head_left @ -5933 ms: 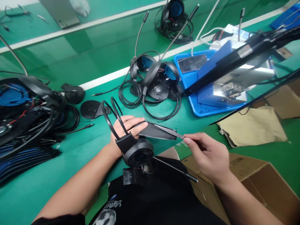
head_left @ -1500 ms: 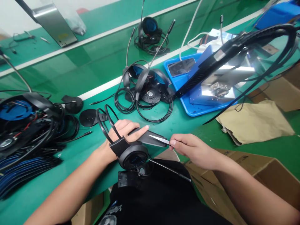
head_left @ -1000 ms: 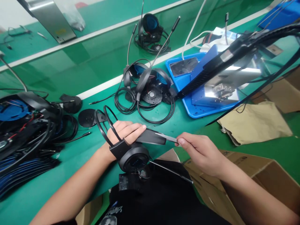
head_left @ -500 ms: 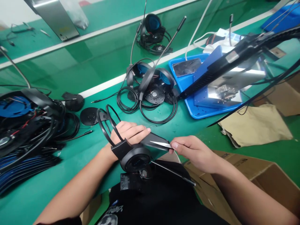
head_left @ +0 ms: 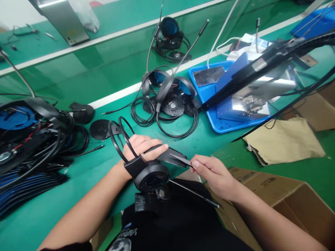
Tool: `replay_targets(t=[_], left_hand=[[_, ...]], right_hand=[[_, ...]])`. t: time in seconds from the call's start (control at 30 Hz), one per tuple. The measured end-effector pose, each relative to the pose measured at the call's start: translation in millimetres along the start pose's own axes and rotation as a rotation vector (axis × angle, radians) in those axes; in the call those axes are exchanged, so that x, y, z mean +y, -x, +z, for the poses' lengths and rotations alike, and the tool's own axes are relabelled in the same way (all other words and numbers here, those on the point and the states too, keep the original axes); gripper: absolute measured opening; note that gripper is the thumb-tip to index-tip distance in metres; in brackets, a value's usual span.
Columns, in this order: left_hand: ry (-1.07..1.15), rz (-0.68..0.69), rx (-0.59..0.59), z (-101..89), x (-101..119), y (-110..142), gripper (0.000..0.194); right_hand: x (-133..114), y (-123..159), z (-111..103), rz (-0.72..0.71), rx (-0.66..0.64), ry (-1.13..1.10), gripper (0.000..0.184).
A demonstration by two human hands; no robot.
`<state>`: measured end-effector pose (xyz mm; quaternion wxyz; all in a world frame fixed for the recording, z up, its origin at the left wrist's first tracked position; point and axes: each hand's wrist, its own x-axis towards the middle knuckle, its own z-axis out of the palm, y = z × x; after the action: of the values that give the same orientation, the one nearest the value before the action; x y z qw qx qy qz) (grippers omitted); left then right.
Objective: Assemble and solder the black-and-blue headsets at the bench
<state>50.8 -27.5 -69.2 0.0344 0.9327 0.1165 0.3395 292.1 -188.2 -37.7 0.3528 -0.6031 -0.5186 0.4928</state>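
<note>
1. Left hand (head_left: 142,148): closed, clamped on the headset (head_left: 151,177) at its band, fingers wrapped over a flat black strip (head_left: 172,162)
2. Right hand (head_left: 211,176): thumb and forefinger pinched together on a steel blade (head_left: 181,160)
3. Blade: tip resting on the strip, just beyond the left fingertips, handle end inside the right pinch
4. Headset: in the left grip above a black shirt (head_left: 167,226), ear cup just past the left wrist, boom mic (head_left: 193,193) pointing toward the right forearm
5. Step in hand, as judged: blade work along the strip
6. Beyond the left grip: other headsets (head_left: 170,83), blue tray (head_left: 206,127)
</note>
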Motion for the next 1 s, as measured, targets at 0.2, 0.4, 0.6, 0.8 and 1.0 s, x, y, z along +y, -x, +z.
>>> replay_targets(t=[0.2,0.4,0.6,0.8,1.0], left_hand=[[0.004,-0.009,0.002,1.3,0.2,0.8,0.027],[0.031,-0.021,-0.007,0.1,-1.0,2.0,0.032],[0.036,-0.019,0.01,-2.5,-3.0,3.3,0.031],[0.043,-0.025,0.018,-1.4,-1.9,2.7,0.03],[0.023,-0.041,-0.018,-1.9,-2.1,5.2,0.034]], right_hand=[[4.3,4.1,2.1,0.009,-0.006,-0.041,0.047],[5.9,5.7,5.8,0.018,0.019,-0.102,0.05],[11.5,9.6,10.0,0.051,0.047,-0.213,0.049],[16.3,10.4,17.6,0.122,0.066,-0.302,0.051],[17.8,8.5,22.3,0.15,0.083,-0.396,0.05]])
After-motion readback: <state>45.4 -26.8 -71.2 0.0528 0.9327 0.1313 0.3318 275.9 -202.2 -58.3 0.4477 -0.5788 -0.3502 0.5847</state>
